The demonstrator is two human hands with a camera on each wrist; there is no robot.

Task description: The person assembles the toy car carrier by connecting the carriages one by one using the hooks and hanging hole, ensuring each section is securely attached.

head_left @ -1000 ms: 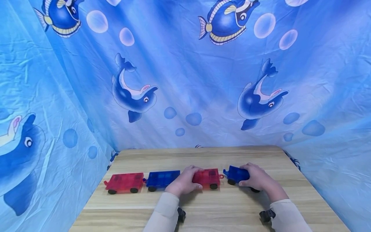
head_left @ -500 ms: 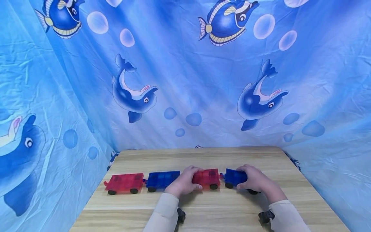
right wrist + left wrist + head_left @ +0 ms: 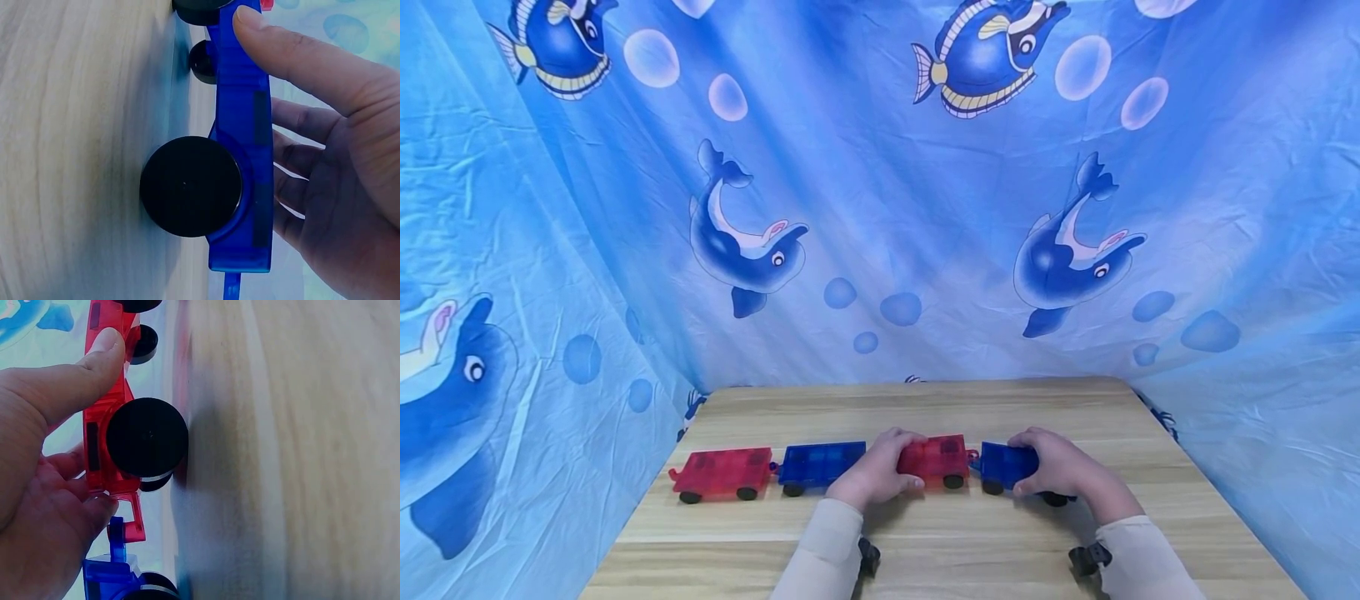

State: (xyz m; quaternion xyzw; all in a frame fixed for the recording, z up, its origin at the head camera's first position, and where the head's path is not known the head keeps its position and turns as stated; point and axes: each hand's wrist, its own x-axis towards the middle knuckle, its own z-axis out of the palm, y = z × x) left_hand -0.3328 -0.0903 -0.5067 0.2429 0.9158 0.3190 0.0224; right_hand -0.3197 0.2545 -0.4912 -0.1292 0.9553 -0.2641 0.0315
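In the head view my left hand (image 3: pixel 880 471) grips a red see-through toy train car (image 3: pixel 936 458) with black wheels, thumb on the near side. My right hand (image 3: pixel 1060 467) holds a blue toy train car (image 3: pixel 1002 467) at the right end of the row, thumb and fingers on opposite sides. The blue car's left coupling overlaps the red car's ring; whether they are hooked I cannot tell. Seen from the left wrist, the held red car's other coupling (image 3: pixel 134 528) meets the coupling of another blue car (image 3: pixel 109 575). My palms hide part of both held cars.
Left of my hands stand a blue car (image 3: pixel 823 461) and, joined to it, a red car (image 3: pixel 726 473) at the row's left end. All are on a wooden table (image 3: pixel 925 533). A blue sea-print curtain (image 3: pixel 880 208) surrounds the table's back and sides.
My right hand has moved the blue car left and turned it slightly, closing the gap so its coupling overlaps the red car's ring. My left hand has stayed in place.
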